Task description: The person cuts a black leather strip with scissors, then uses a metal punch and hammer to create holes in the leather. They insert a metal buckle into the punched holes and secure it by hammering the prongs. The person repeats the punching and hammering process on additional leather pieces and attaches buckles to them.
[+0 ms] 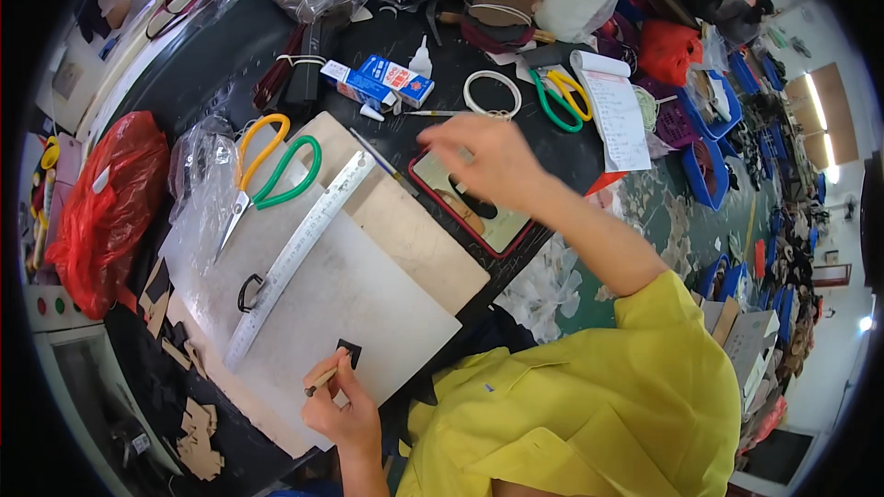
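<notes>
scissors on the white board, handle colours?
One yellow loop, one green, on the scissors; clearest in the head view.

i wear a loose, bright yellow short-sleeved cotton shirt; its creased sleeve ends above my elbow, and both forearms are bare.

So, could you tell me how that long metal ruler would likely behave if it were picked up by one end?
The ruler looks thin and long, so it would probably flex. Its shiny surface may be slippery. Lying flat on the white board, it shouldn't roll.
</notes>
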Demonstrator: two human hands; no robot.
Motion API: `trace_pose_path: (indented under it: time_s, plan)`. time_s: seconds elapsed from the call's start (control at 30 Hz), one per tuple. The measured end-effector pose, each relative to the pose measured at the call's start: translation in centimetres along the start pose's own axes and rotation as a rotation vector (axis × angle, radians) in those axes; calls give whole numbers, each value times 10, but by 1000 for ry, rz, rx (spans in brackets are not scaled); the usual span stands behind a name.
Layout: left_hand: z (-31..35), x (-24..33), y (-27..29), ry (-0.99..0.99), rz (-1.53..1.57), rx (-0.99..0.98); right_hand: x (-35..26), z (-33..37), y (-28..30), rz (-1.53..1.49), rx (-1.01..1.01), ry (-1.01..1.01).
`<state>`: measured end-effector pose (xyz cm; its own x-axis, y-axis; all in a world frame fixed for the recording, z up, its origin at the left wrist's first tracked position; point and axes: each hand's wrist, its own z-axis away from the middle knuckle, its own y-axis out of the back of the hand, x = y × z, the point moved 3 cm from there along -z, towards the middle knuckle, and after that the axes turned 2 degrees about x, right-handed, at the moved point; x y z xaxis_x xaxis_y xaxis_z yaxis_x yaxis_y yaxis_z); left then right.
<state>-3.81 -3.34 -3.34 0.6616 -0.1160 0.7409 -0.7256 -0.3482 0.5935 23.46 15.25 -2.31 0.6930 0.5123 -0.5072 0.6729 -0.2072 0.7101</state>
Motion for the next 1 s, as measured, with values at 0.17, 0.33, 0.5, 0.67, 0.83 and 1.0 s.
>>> trace_pose_path:
  time_s: [0.17,0.33,0.5,0.67,0.83,1.0]
  plan:
    - [-7,2,-4,-25,10,17,122,-20,62,355,245,-267]
    - [0,-6,11,-132,-45,82,124,-47,65,-5,227,-181]
    - [4,-3,16,-67,-3,71,-9,-83,-10,-94,-27,26]
    - [7,-7,14,-121,61,101,-221,-135,-86,-353,-274,524]
    - [5,-10,14,-186,50,101,-384,-205,-184,-363,-123,1046]
    - [-6,-26,4,-246,215,-6,-492,-280,-253,-222,-55,1020]
